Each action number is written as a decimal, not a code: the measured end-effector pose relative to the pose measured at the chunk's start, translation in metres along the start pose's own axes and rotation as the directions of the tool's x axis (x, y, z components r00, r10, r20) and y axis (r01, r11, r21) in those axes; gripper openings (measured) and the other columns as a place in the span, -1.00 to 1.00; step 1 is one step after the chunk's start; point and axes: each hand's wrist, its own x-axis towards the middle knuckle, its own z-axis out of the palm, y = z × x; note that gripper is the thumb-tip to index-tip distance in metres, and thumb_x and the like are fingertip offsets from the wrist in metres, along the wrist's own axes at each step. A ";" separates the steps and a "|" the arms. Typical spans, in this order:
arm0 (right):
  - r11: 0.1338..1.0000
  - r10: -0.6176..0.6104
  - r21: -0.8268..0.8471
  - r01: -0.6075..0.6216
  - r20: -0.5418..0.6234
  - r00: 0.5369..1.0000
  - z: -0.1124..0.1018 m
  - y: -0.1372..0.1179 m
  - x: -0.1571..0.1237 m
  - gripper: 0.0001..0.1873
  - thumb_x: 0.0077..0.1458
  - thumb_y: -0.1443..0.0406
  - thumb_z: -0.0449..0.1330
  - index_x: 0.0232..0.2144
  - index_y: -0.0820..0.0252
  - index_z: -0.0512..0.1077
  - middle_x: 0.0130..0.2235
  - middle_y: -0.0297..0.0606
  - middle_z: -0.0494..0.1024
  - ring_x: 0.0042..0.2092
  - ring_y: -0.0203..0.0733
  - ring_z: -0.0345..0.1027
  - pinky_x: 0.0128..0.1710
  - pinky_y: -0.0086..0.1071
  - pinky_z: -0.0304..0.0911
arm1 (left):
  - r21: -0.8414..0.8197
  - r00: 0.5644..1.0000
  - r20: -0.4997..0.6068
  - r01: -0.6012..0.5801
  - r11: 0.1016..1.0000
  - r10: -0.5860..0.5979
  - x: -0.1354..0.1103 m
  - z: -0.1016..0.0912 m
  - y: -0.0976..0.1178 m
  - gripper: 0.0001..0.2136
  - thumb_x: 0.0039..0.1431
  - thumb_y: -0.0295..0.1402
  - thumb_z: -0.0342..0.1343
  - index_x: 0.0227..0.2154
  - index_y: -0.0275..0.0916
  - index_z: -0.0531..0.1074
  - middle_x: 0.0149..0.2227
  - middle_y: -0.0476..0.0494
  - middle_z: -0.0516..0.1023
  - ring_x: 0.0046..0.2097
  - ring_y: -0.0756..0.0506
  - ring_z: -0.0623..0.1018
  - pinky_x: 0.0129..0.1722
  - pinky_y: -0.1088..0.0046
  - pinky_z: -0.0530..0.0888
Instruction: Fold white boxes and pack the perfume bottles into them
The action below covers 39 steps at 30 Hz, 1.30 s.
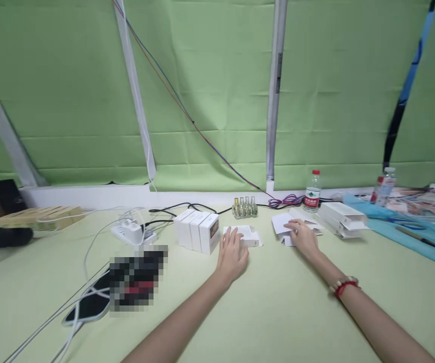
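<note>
My left hand (232, 257) rests on a small white box (251, 238) that lies on its side with a flap sticking out. Its fingers are stretched out and slightly apart. To its left stand three closed white boxes (189, 233) in a tight row. My right hand (303, 237) has its fingertips closed on a piece of folded white cardboard (281, 222), partly covered by the hand. Small clear glass bottles (246, 207), one with a gold-coloured top, stand behind the white box. More white cartons (341, 218) are stacked to the right of my right hand.
A plastic water bottle (312, 194) stands at the back. Left are a power strip (132, 232), tangled white cables and a phone (89, 305), partly pixelated. A blue sheet (410, 242) with a pen (424, 239) lies right. Green curtain (210, 75) hangs behind.
</note>
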 end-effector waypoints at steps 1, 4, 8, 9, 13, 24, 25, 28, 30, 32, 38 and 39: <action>0.999 0.038 0.016 -0.038 0.000 0.999 0.002 0.002 -0.001 -0.62 0.00 0.51 0.02 -0.23 0.09 0.51 -0.04 -0.32 0.40 -0.13 -0.17 0.35 -0.28 -0.37 0.24 | -0.028 0.997 -0.021 -0.071 0.997 0.070 0.000 -0.003 0.002 -0.77 0.15 -0.44 -0.12 -0.13 -0.29 0.26 0.05 -0.29 0.29 0.17 -0.30 0.16 0.08 0.03 0.17; 0.991 0.126 0.042 -0.125 -0.030 0.992 0.005 0.000 -0.002 -0.61 -0.03 0.47 0.06 -0.17 0.08 0.47 -0.02 -0.29 0.35 -0.16 -0.18 0.36 -0.30 -0.39 0.24 | -0.072 0.960 -0.014 -0.281 0.957 0.281 -0.001 -0.009 0.011 -0.84 0.13 -0.46 -0.13 -0.23 -0.25 0.27 -0.18 -0.22 0.37 -0.10 -0.20 0.36 -0.13 0.19 0.32; 0.991 0.136 -0.007 -0.137 -0.052 0.989 0.004 -0.009 -0.004 -0.61 -0.06 0.37 0.13 -0.12 0.05 0.43 0.03 -0.25 0.26 -0.25 -0.19 0.36 -0.39 -0.40 0.20 | -0.016 0.892 0.005 -0.453 0.892 0.453 -0.001 -0.009 0.018 -0.92 0.08 -0.47 -0.12 -0.38 -0.24 0.26 -0.37 -0.16 0.34 -0.32 -0.13 0.35 -0.34 0.31 0.32; 0.992 0.122 -0.022 -0.123 -0.055 0.991 0.003 -0.010 -0.005 -0.61 -0.07 0.35 0.14 -0.11 0.05 0.43 0.03 -0.25 0.25 -0.27 -0.19 0.36 -0.42 -0.40 0.19 | -0.016 0.894 -0.007 -0.449 0.893 0.449 -0.001 -0.008 0.018 -0.93 0.07 -0.48 -0.12 -0.42 -0.23 0.25 -0.39 -0.15 0.32 -0.35 -0.12 0.34 -0.37 0.33 0.32; 0.997 0.078 -0.017 -0.079 -0.088 0.993 -0.002 -0.014 -0.009 -0.64 -0.07 0.31 0.15 -0.14 0.04 0.44 0.02 -0.27 0.26 -0.31 -0.22 0.35 -0.46 -0.41 0.16 | -0.066 0.937 -0.065 -0.347 0.936 0.343 -0.001 -0.004 0.013 -0.88 0.07 -0.52 -0.14 -0.51 -0.21 0.18 -0.43 -0.10 0.28 -0.42 -0.05 0.33 -0.47 0.42 0.28; 0.996 0.086 -0.031 -0.087 -0.042 0.995 -0.003 -0.004 -0.008 -0.53 -0.10 0.43 0.11 -0.09 0.02 0.42 0.08 -0.29 0.26 -0.24 -0.18 0.37 -0.40 -0.39 0.22 | -0.020 0.894 -0.083 -0.444 0.896 0.441 -0.004 -0.003 0.008 -0.82 0.03 -0.59 -0.18 -0.58 -0.21 0.14 -0.50 -0.05 0.28 -0.46 -0.02 0.34 -0.56 0.47 0.20; 0.997 0.066 -0.028 -0.067 -0.023 0.998 -0.002 0.000 -0.007 -0.53 -0.09 0.44 0.10 -0.08 0.02 0.43 0.09 -0.30 0.26 -0.20 -0.16 0.37 -0.37 -0.39 0.23 | -0.020 0.885 -0.075 -0.462 0.887 0.460 -0.005 -0.003 0.008 -0.82 0.03 -0.59 -0.18 -0.58 -0.20 0.14 -0.51 -0.05 0.28 -0.47 -0.02 0.34 -0.56 0.48 0.20; 0.999 0.023 0.038 -0.022 -0.019 1.000 0.000 0.009 -0.005 -0.65 -0.01 0.41 0.07 -0.18 0.07 0.49 0.03 -0.30 0.36 -0.12 -0.14 0.35 -0.26 -0.35 0.26 | -0.017 0.873 -0.043 -0.488 0.873 0.487 -0.005 -0.003 0.009 -0.81 0.06 -0.57 -0.18 -0.58 -0.20 0.16 -0.50 -0.06 0.28 -0.46 -0.02 0.34 -0.56 0.48 0.22; 0.993 0.041 0.114 -0.032 -0.076 0.996 0.000 0.011 -0.004 -0.69 0.05 0.37 0.04 -0.20 0.09 0.50 -0.01 -0.28 0.41 -0.21 -0.18 0.38 -0.23 -0.32 0.27 | -0.002 0.876 -0.032 -0.482 0.876 0.482 -0.005 -0.004 0.010 -0.81 0.07 -0.57 -0.19 -0.57 -0.21 0.18 -0.49 -0.08 0.30 -0.44 -0.03 0.36 -0.54 0.48 0.24; 0.973 0.078 0.229 -0.033 -0.191 0.978 -0.003 0.007 -0.003 -0.67 0.10 0.30 0.00 -0.14 0.11 0.47 -0.01 -0.25 0.41 -0.37 -0.26 0.38 -0.27 -0.32 0.27 | 0.007 0.886 -0.042 -0.462 0.887 0.462 -0.005 -0.005 0.010 -0.82 0.08 -0.56 -0.18 -0.55 -0.21 0.19 -0.46 -0.09 0.33 -0.42 -0.03 0.38 -0.53 0.48 0.26; 0.810 0.187 0.584 0.052 -0.343 0.921 -0.006 -0.037 -0.016 -0.57 0.16 0.07 -0.06 -0.10 0.23 0.36 -0.42 -0.30 0.49 -0.55 -0.27 0.34 -0.50 -0.43 0.23 | -0.118 0.924 -0.202 -0.352 0.928 0.325 -0.001 -0.007 0.012 -0.76 0.14 -0.38 -0.02 -0.12 -0.23 0.19 -0.18 -0.20 0.37 -0.14 -0.12 0.43 -0.33 0.43 0.41; 0.764 0.192 0.643 0.054 -0.306 0.932 -0.005 -0.046 -0.021 -0.57 0.16 0.06 -0.05 -0.12 0.24 0.34 -0.49 -0.35 0.45 -0.58 -0.26 0.33 -0.55 -0.44 0.21 | -0.146 0.928 -0.226 -0.334 0.931 0.297 -0.001 -0.007 0.012 -0.65 0.14 -0.35 0.01 -0.02 -0.24 0.13 -0.11 -0.24 0.34 -0.07 -0.14 0.40 -0.23 0.38 0.42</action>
